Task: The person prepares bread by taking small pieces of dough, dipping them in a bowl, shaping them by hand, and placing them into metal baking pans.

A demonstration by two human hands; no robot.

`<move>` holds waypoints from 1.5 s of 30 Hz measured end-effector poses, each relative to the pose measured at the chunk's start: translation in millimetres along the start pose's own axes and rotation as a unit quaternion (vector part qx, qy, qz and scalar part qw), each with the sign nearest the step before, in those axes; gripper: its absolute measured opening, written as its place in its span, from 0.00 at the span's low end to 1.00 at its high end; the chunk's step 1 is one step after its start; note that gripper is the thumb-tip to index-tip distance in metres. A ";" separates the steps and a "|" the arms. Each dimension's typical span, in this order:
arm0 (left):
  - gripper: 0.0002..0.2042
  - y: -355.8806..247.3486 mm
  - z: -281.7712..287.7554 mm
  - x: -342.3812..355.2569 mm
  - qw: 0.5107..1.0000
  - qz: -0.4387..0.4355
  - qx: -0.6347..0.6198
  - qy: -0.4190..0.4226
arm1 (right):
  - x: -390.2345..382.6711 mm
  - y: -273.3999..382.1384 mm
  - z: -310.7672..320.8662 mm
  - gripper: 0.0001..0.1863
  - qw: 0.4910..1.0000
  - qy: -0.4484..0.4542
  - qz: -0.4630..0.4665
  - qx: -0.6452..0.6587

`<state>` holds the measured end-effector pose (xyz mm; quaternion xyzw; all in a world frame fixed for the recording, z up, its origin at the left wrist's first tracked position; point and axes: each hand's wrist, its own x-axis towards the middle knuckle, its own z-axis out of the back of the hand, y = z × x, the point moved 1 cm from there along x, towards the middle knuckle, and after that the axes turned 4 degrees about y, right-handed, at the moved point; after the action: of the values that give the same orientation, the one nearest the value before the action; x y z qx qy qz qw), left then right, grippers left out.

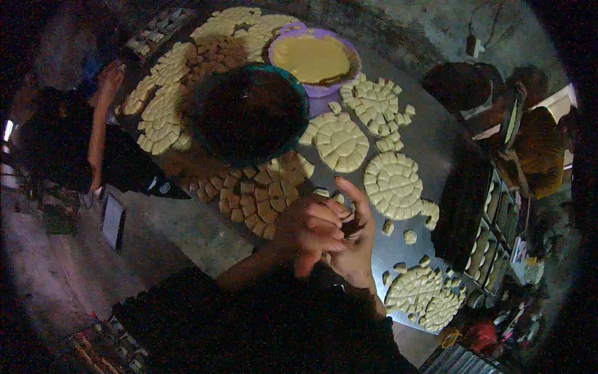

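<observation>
Pale dough rounds (392, 186) lie already scored into pieces on the table (430, 134), right and far; trays (494, 232) at right hold some, so much seems left. Near the middle, the left hand (316, 225) curls over the right hand (356, 243); I cannot tell whether they pinch anything.

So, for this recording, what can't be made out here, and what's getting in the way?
Head view: whether anything sits between the left hand and right hand; overlapping fingers and shadow hide it.
Head view: what the teal-rimmed bowl holds, if anything; its inside is too dark.
Head view: what the co-worker's hand touches; too small and dim.
Head view: what the red item is; blurred and dim.
</observation>
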<state>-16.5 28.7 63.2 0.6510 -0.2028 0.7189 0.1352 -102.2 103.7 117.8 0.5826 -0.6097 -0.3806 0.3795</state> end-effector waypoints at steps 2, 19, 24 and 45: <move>0.28 10.0 10.6 -5.7 0.990 0.089 -0.036 -0.103 | 23.9 -9.9 -19.8 0.35 1.000 -0.019 0.016 -0.011; 0.19 22.4 96.7 -37.5 0.682 0.704 -0.126 -0.150 | 416.5 -117.0 146.9 0.25 0.526 0.275 -0.062 -0.803; 0.16 10.2 138.7 -28.1 0.509 0.805 -0.225 -0.203 | 379.4 -86.7 72.4 0.29 0.697 0.203 -0.049 -0.686; 0.21 -81.9 -12.8 46.0 0.564 0.579 -0.458 -0.371 | -20.7 83.0 23.4 0.34 0.828 0.113 0.202 -0.511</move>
<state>4.4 103.7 117.4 0.4541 -0.8706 0.1491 -0.1171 -157.8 127.5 182.8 0.2085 -0.3850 -0.4844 0.7574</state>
